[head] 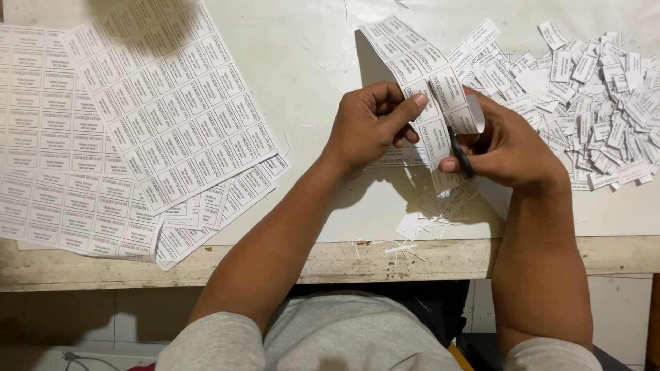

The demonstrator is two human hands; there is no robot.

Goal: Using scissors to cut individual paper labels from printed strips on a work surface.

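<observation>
A long white strip of printed labels [412, 62] runs from the upper middle down between my hands. My left hand [368, 127] pinches the strip, thumb on its front. My right hand [509, 148] grips black scissors [459, 154], whose blades meet the strip's lower part. The strip's end curls over my right hand's fingers. Most of the scissors are hidden by the hand and the paper.
Uncut sheets of printed labels [137, 124] lie stacked on the left of the white tabletop [309, 55]. A heap of cut single labels [591, 96] covers the right. Thin paper trimmings [440, 213] lie near the worn wooden table edge [344, 264].
</observation>
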